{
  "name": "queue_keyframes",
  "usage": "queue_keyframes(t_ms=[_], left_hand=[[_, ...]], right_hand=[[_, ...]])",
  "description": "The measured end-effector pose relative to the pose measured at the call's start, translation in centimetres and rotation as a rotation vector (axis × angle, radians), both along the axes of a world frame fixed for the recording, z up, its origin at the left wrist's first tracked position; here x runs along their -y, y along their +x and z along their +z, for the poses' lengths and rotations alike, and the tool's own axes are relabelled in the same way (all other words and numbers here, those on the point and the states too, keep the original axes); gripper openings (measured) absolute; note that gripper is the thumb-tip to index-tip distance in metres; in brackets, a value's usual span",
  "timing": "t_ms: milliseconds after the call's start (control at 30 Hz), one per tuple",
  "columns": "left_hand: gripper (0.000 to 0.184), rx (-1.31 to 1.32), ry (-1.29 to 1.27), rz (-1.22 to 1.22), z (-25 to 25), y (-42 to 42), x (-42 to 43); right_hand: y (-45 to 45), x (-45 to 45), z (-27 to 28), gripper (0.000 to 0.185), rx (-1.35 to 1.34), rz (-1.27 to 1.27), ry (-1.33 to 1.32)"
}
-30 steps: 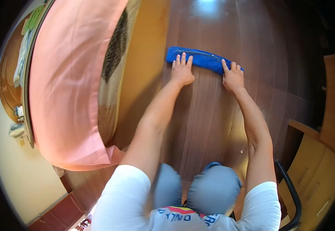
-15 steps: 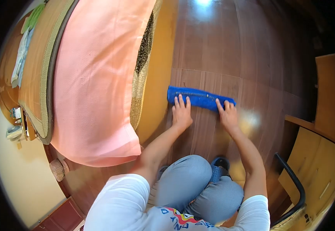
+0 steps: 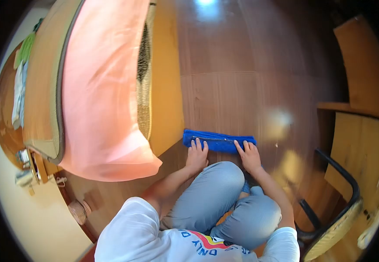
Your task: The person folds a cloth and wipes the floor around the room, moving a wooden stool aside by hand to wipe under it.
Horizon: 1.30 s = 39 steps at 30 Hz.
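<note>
A long folded blue cloth lies flat on the brown plank floor, in front of my bent knees. Dark dirt and a few light specks show along its upper face. My left hand presses its stretched fingers on the cloth's left part. On the right part rest the spread fingers of my right hand. Neither hand is wrapped round the cloth; both lie on top of it.
At left stands a bed with a pink sheet hanging over a yellow-brown side panel. A chair with a black curved frame is at right, near a wooden panel. A pink basket-like object sits by the wall.
Both hands have drawn the cloth across the floor toward my knees, fingers still on it. The view has shifted too, with more of the chair showing at right.
</note>
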<state>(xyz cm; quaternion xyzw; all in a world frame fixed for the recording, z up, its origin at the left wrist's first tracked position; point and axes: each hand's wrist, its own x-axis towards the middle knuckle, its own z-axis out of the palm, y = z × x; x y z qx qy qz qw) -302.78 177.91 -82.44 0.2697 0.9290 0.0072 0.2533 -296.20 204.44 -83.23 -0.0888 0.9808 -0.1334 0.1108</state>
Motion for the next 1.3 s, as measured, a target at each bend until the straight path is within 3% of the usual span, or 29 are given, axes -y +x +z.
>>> queue_keyframes(t_ms=[167,233,333,400,433,467,500,567,600,633,667,733,833,867,933,1000,1033,1100,1167,1233,1300], left_hand=[[0.073,-0.058,-0.019,-0.029,-0.9,-1.0,-0.5],[0.057,-0.087,0.009,-0.057,-0.5,-1.3,-0.1],[0.046,-0.034,0.01,-0.021,-2.5,-1.3,0.5],[0.047,-0.02,0.017,-0.033,-3.0,-1.2,1.0],[0.048,-0.016,0.022,-0.032,-3.2,-1.1,1.2],[0.049,-0.008,0.041,-0.048,-3.6,-1.2,1.6],[0.05,0.001,0.059,-0.059,-4.0,-1.2,2.2],[0.051,0.049,0.088,-0.057,-3.9,-1.0,2.9],[0.051,0.083,0.101,-0.046,-3.4,-1.1,3.1],[0.052,0.116,0.111,-0.039,-2.8,-1.6,3.2],[0.049,0.157,0.118,-0.007,-2.3,-2.1,3.1],[0.045,0.242,0.139,0.047,-1.6,-3.2,2.7],[0.036,0.495,0.176,0.277,-0.9,-6.9,0.1],[0.03,0.361,0.44,0.431,5.2,-7.5,-2.0],[0.033,0.201,0.836,0.498,7.2,-8.7,-6.3],[0.036,0.27,1.136,0.349,20.0,-9.4,-9.5],[0.038,0.32,1.238,0.184,26.5,-9.9,-9.9],[0.038,0.21,1.321,-0.137,37.6,-10.0,-8.5],[0.043,-0.103,1.258,-0.378,45.0,-10.2,-5.2],[0.045,-0.291,1.228,-0.449,49.5,-11.4,-1.5],[0.046,-0.48,1.169,-0.437,50.9,-12.9,1.0]], right_hand=[[-0.3,-0.4,2.0,0.064,0.191,-0.066,-0.112],[-0.1,-0.8,2.4,0.063,0.162,-0.102,-0.251],[3.5,-2.1,4.8,0.048,-0.166,-0.57,-0.48],[8.6,-2.8,7.2,0.037,-0.13,-0.964,-0.619],[11.6,-2.3,8.2,0.029,-0.25,-1.08,-0.696],[15.6,-1.4,9.1,0.024,-0.121,-1.418,-1.098],[19.5,-0.8,10.3,0.023,-0.187,-1.287,-0.838],[27.1,0.5,14.4,0.024,0.145,-1.262,-0.75],[31.8,1.2,14.0,0.024,0.191,-1.459,-0.789],[34.2,2.4,15.4,0.024,0.03,-1.791,-0.99],[37.0,2.1,17.8,0.037,0.108,-1.945,-0.996],[34.1,2.0,26.4,0.097,0.004,-2.098,-1.223],[34.2,-0.7,31.4,0.104,-0.765,-2.076,-1.431],[33.4,-1.6,32.9,0.106,-1.0,-2.034,-1.503],[32.1,-3.1,34.2,0.108,-1.101,-1.889,-1.534],[31.9,-4.4,34.5,0.108,-1.024,-1.661,-1.484],[31.6,-5.4,34.1,0.107,-0.994,-1.702,-1.35],[31.6,-7.1,33.2,0.107,-0.951,-1.766,-1.077],[30.5,-6.7,34.4,0.093,-0.998,-1.81,-1.109],[31.0,-8.2,33.2,0.081,-1.08,-1.806,-1.21],[33.1,-10.3,30.8,0.069,-1.166,-1.817,-1.304]])
